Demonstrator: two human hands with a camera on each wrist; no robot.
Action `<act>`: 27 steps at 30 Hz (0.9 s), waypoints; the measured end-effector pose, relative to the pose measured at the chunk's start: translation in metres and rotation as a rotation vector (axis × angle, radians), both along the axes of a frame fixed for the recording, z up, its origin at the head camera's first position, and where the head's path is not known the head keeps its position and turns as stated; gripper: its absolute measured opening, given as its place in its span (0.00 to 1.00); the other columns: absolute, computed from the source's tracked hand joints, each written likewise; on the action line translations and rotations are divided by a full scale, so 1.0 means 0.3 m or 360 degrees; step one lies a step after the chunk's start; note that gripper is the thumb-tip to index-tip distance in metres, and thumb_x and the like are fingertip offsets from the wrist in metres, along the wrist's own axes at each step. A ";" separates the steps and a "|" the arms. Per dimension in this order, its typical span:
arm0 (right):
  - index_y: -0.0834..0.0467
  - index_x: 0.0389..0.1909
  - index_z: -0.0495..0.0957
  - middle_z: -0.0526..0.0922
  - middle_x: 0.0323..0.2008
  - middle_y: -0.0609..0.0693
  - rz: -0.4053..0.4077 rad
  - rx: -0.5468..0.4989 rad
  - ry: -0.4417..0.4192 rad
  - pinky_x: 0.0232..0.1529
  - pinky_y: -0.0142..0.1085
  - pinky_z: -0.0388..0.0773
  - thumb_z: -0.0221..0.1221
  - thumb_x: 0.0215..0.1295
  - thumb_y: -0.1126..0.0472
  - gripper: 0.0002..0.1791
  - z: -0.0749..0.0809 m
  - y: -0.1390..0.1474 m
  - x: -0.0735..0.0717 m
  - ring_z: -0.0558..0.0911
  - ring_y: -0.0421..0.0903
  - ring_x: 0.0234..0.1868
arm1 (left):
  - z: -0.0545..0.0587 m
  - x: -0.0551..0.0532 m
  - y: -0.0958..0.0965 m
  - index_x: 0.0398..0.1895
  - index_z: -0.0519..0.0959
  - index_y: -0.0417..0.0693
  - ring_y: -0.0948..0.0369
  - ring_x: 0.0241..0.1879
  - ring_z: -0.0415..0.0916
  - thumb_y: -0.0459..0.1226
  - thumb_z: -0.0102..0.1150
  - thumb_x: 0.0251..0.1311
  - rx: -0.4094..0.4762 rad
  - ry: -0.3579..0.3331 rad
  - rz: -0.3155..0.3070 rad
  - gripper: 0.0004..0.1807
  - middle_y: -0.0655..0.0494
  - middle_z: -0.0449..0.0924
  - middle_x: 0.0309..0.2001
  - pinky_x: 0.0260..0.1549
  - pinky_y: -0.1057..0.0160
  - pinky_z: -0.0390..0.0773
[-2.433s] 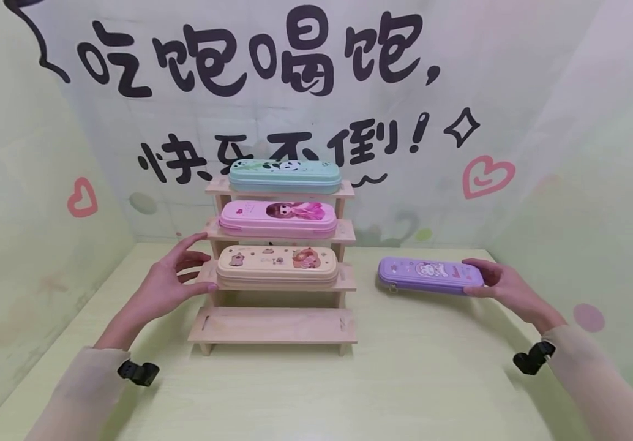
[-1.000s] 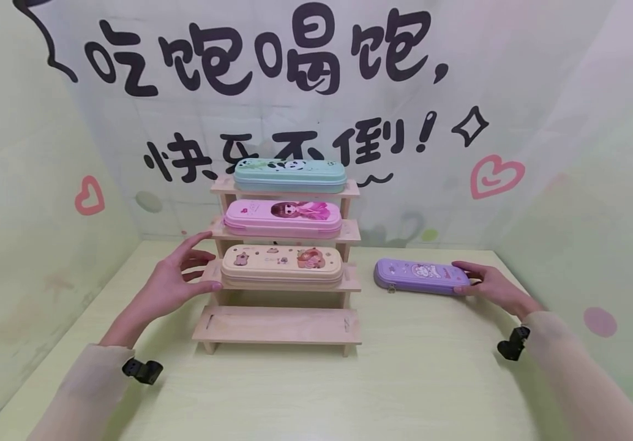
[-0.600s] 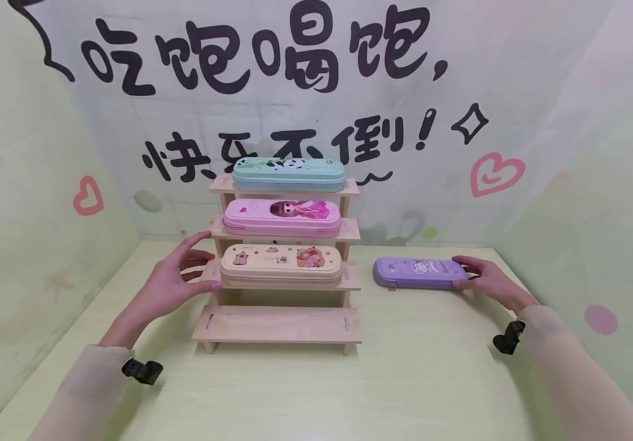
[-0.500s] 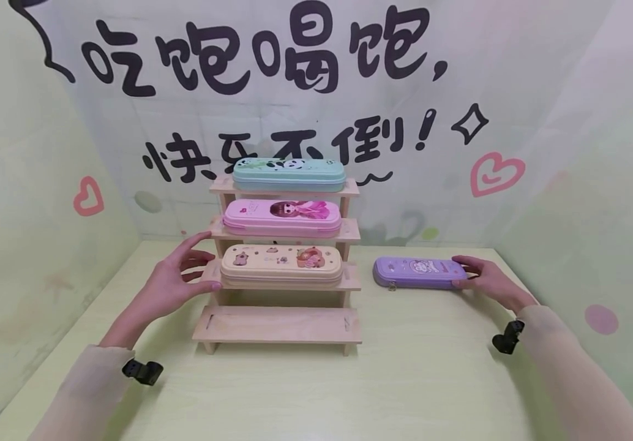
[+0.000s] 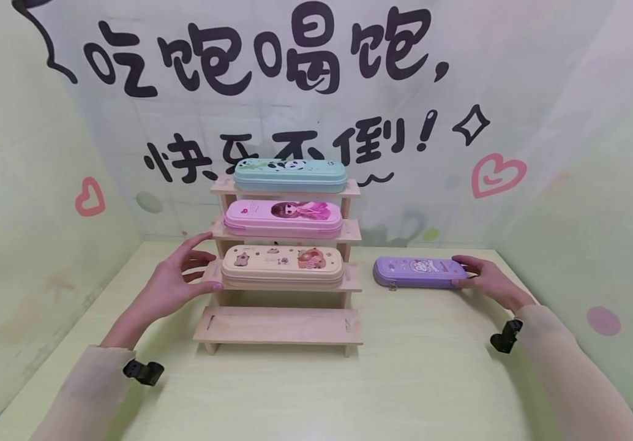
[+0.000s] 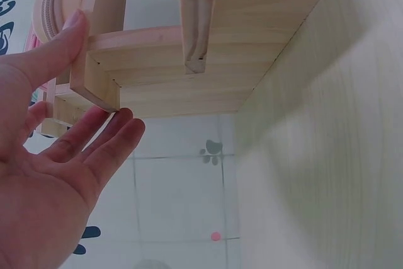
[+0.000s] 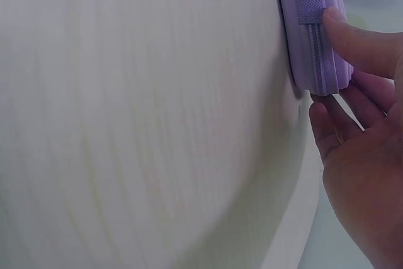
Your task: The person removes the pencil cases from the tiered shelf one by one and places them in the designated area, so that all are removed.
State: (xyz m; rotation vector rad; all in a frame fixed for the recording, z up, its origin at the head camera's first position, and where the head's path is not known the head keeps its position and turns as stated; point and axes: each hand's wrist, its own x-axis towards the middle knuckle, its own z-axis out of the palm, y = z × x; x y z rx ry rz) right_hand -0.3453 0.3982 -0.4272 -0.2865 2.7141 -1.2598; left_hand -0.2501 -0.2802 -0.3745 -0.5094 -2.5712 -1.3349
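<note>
Purple case point(image 5: 418, 273) shifts closer to the rack point(image 5: 278, 326), near back edge of desk point(image 5: 404, 386), right end pinched by right hand point(image 5: 491, 284), likely for guiding, while left hand point(image 5: 169, 277) grips rack's left end, presumably steadying it.

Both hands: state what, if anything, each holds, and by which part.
Right hand: purple case, held by its right end. Left hand: wooden rack, gripped at its left side.
</note>
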 end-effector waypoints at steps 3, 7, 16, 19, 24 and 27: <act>0.69 0.79 0.59 0.64 0.73 0.75 -0.0008 0.0000 0.0001 0.71 0.66 0.64 0.67 0.70 0.64 0.42 -0.003 0.000 -0.002 0.66 0.71 0.72 | 0.003 0.002 0.002 0.84 0.56 0.60 0.40 0.62 0.77 0.36 0.83 0.53 0.0006 -0.0002 -0.0005 0.59 0.38 0.79 0.60 0.60 0.41 0.79; 0.69 0.79 0.58 0.63 0.74 0.75 -0.0007 -0.0019 -0.0005 0.71 0.66 0.64 0.67 0.70 0.65 0.41 -0.005 0.001 -0.007 0.66 0.71 0.72 | 0.003 0.002 0.002 0.84 0.57 0.61 0.41 0.62 0.77 0.37 0.83 0.53 0.0002 -0.0005 0.0000 0.58 0.39 0.79 0.60 0.60 0.41 0.78; 0.71 0.79 0.56 0.62 0.74 0.76 0.0003 -0.0042 -0.0025 0.72 0.68 0.63 0.65 0.71 0.67 0.41 -0.002 0.004 -0.007 0.65 0.72 0.73 | -0.005 -0.002 -0.003 0.84 0.57 0.60 0.40 0.62 0.77 0.38 0.83 0.53 -0.0011 0.0017 0.0005 0.58 0.39 0.79 0.60 0.60 0.40 0.78; 0.71 0.79 0.56 0.61 0.74 0.76 0.0005 -0.0029 -0.0022 0.72 0.68 0.62 0.64 0.72 0.67 0.41 -0.002 0.008 -0.004 0.64 0.73 0.73 | -0.005 -0.001 -0.002 0.84 0.57 0.60 0.40 0.62 0.77 0.37 0.83 0.53 -0.0009 0.0022 0.0000 0.58 0.40 0.79 0.60 0.60 0.41 0.78; 0.72 0.80 0.55 0.61 0.74 0.77 0.0024 -0.0033 -0.0021 0.72 0.69 0.61 0.64 0.72 0.67 0.42 -0.001 0.007 -0.002 0.63 0.74 0.73 | -0.003 0.000 -0.001 0.84 0.58 0.59 0.39 0.62 0.77 0.37 0.83 0.54 0.0002 0.0013 -0.0008 0.57 0.39 0.79 0.60 0.61 0.41 0.77; 0.71 0.80 0.54 0.61 0.74 0.78 0.0021 -0.0028 0.0000 0.71 0.68 0.63 0.65 0.72 0.66 0.42 0.010 0.003 0.005 0.63 0.74 0.73 | -0.004 -0.001 -0.003 0.84 0.58 0.60 0.39 0.62 0.77 0.37 0.83 0.54 -0.0002 0.0015 -0.0004 0.57 0.39 0.80 0.60 0.60 0.40 0.77</act>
